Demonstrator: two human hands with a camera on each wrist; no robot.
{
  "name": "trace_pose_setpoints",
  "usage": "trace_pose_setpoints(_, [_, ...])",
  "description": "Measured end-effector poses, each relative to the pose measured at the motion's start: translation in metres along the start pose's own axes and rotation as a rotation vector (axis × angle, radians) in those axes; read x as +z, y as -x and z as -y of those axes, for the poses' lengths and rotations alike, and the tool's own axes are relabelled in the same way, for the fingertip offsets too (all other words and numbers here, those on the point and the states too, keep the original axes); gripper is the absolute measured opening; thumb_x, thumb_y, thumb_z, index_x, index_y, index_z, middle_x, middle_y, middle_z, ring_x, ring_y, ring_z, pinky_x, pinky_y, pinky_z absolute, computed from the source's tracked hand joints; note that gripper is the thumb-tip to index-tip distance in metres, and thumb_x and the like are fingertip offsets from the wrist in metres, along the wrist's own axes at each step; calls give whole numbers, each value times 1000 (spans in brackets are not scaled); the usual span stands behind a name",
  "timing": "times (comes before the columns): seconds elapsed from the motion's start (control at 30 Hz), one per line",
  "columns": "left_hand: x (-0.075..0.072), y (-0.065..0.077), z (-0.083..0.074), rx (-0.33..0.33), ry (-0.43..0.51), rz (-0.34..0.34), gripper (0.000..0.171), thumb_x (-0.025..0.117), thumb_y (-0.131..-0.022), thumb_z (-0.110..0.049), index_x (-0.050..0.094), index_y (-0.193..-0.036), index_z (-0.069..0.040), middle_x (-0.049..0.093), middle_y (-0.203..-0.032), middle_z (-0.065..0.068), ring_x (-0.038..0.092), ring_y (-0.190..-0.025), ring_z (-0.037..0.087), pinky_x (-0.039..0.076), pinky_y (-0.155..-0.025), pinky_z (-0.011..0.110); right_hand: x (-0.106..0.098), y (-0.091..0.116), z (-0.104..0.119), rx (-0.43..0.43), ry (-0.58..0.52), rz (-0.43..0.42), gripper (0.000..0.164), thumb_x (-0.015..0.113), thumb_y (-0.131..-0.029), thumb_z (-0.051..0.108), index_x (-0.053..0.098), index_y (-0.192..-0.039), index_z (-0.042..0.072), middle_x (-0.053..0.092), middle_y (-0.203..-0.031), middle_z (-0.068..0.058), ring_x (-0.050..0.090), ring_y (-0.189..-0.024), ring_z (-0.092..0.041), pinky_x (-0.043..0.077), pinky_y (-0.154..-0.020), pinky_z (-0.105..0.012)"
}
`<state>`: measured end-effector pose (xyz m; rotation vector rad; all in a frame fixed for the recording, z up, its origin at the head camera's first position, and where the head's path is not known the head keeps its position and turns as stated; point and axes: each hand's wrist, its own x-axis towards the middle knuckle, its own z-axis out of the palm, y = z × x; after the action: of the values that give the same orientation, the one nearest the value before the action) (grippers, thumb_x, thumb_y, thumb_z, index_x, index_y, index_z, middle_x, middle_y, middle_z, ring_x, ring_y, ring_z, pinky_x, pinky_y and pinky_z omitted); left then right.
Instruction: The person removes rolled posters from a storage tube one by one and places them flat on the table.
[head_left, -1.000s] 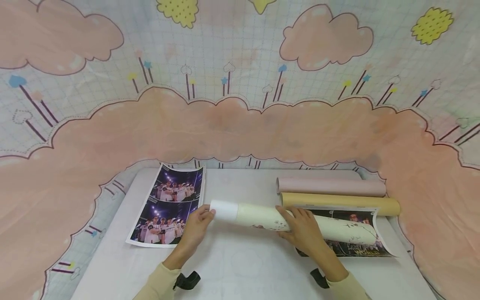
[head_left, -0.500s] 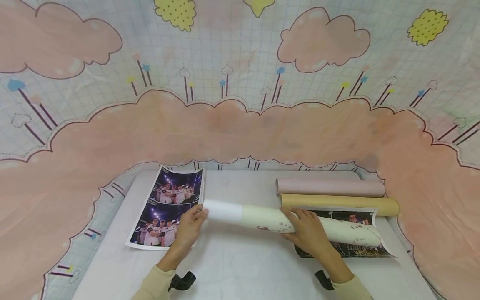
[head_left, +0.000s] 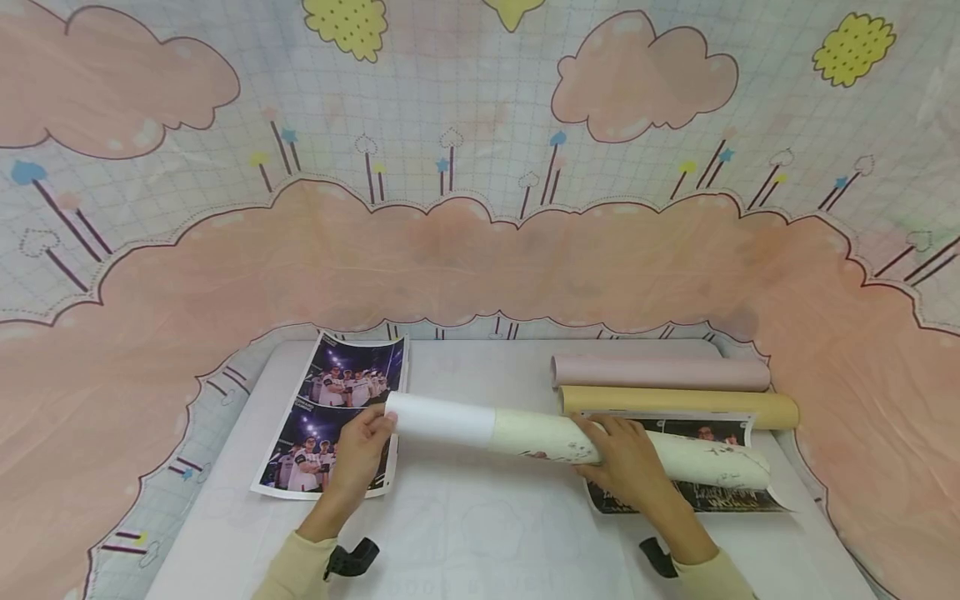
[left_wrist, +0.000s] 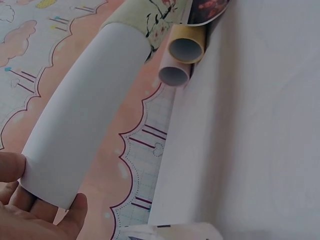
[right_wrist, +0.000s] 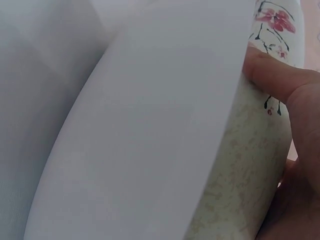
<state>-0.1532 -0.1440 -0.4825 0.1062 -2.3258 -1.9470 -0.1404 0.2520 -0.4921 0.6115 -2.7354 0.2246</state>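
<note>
Both hands hold a long roll in the head view, slightly tilted above the table. Its right part is a cream floral roll [head_left: 712, 461], printed with red blossoms and dark twigs; a plain white paper roll [head_left: 442, 420] extends from its left end. My left hand [head_left: 352, 458] pinches the white roll's far left end, thumb on one side and fingers on the other, as the left wrist view shows. Around the floral roll's middle, my right hand [head_left: 630, 462] is wrapped. In the right wrist view the thumb [right_wrist: 275, 75] presses on the floral surface [right_wrist: 230, 175].
At the left lies a photo print [head_left: 311, 458] with two group pictures. A pink roll [head_left: 660, 372] and a yellow roll [head_left: 675, 404] lie at the back right. A dark print [head_left: 738, 500] lies partly under the floral roll. All are on the white table [head_left: 480, 533].
My left hand has moved left, and more of the white roll shows outside the floral roll. The right hand has shifted slightly right with the floral roll.
</note>
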Motion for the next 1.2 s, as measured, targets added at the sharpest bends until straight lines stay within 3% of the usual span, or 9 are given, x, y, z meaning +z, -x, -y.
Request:
trace_pose_setpoints(0.2, [-11, -1, 1, -45, -20, -6, 33, 54, -102, -17, 59, -127, 3, 67, -122, 21, 59, -100, -10, 42, -97, 11, -2, 1, -4, -16, 6, -23, 85, 90, -64, 42, 56, -138, 19, 65, -120, -14, 64, -107, -39, 48, -90, -57])
trace_pose_setpoints(0.23, [-12, -1, 1, -44, -17, -6, 34, 53, -102, -18, 58, -128, 4, 66, -123, 22, 59, -92, -9, 45, -90, 11, -3, 1, -5, -18, 2, -27, 85, 90, -64, 41, 56, -138, 19, 65, -120, -14, 64, -107, -39, 48, -90, -57])
trace_pose_setpoints(0.37, [-18, -1, -1, -40, -2, -26, 36, 53, -102, -17, 56, -129, 5, 65, -124, 23, 58, -88, -10, 45, -74, 7, -3, 1, -7, -14, -10, -20, 85, 91, -63, 41, 55, -138, 19, 65, -121, -14, 63, -108, -39, 47, -92, -58])
trace_pose_setpoints(0.43, [-20, -1, -2, -37, 5, -41, 34, 54, -102, -16, 57, -128, 5, 66, -122, 22, 57, -86, -7, 43, -70, 7, -3, 1, -8, -6, -12, -9, 85, 90, -64, 41, 55, -139, 20, 65, -121, -14, 63, -109, -39, 46, -94, -59])
trace_pose_setpoints(0.47, [-22, -1, -2, -41, 2, -47, 33, 54, -101, -15, 57, -128, 5, 67, -122, 21, 57, -92, -8, 43, -76, 6, -3, 1, -9, -3, -10, -6, 86, 90, -64, 41, 55, -139, 20, 65, -121, -14, 63, -109, -39, 46, -94, -59])
trace_pose_setpoints(0.5, [-23, -1, -2, -46, -2, -52, 33, 54, -102, -16, 58, -127, 4, 68, -120, 20, 56, -84, -6, 42, -68, 8, -3, 1, -9, -2, -8, -4, 86, 90, -64, 41, 55, -139, 20, 65, -121, -14, 63, -109, -39, 46, -95, -59])
trace_pose_setpoints(0.7, [-33, -2, -3, -79, 9, -29, 41, 50, -103, -21, 50, -135, 4, 60, -133, 24, 55, -92, -12, 43, -84, 8, -4, 2, -12, -15, -9, -29, 86, 91, -63, 40, 56, -138, 18, 66, -119, -15, 63, -107, -40, 46, -94, -59])
trace_pose_setpoints(0.77, [-35, -2, -3, -84, 5, -27, 43, 49, -104, -22, 48, -138, 4, 57, -137, 23, 54, -104, -14, 39, -95, 7, -4, 2, -13, -13, -13, -31, 86, 91, -63, 40, 55, -138, 19, 66, -120, -15, 63, -108, -40, 46, -94, -60])
trace_pose_setpoints(1.2, [-46, -3, 2, -66, 8, -98, 39, 50, -103, -20, 51, -134, 5, 57, -134, 26, 56, -100, -16, 40, -89, 3, -5, 3, -20, 10, -1, -18, 86, 88, -67, 41, 52, -142, 22, 65, -122, -13, 62, -111, -38, 43, -98, -60])
